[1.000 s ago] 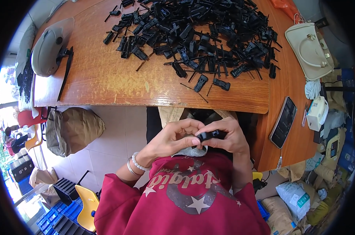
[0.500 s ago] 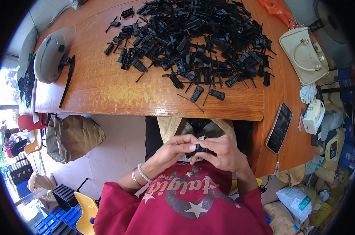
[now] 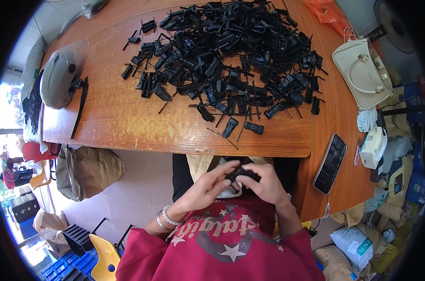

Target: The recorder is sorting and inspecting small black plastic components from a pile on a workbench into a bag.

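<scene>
In front of my lap, just off the table's near edge, both hands meet at a small black plastic part (image 3: 244,174). My right hand (image 3: 268,186) pinches it between thumb and fingers. From the other side, my left hand (image 3: 204,191) has its fingers and thumb around the part's left end. The fingers hide much of its shape. Beyond my hands, a large heap of similar black plastic parts with thin rods (image 3: 217,61) covers the far middle of the wooden table (image 3: 142,122). A few lie loose nearest me, including one black part (image 3: 253,128).
A grey helmet (image 3: 57,82) rests at the table's left. At the right lie a phone (image 3: 331,164), a cream handbag (image 3: 362,72) and a white box (image 3: 374,147). Brown sacks (image 3: 93,171) and a yellow chair (image 3: 105,253) stand on the floor; an open bag (image 3: 199,165) is below my hands.
The black part has turned between my hands and shows more of its length. My left fingers have loosened and extended over it. The whole view has shifted slightly, with the table lower.
</scene>
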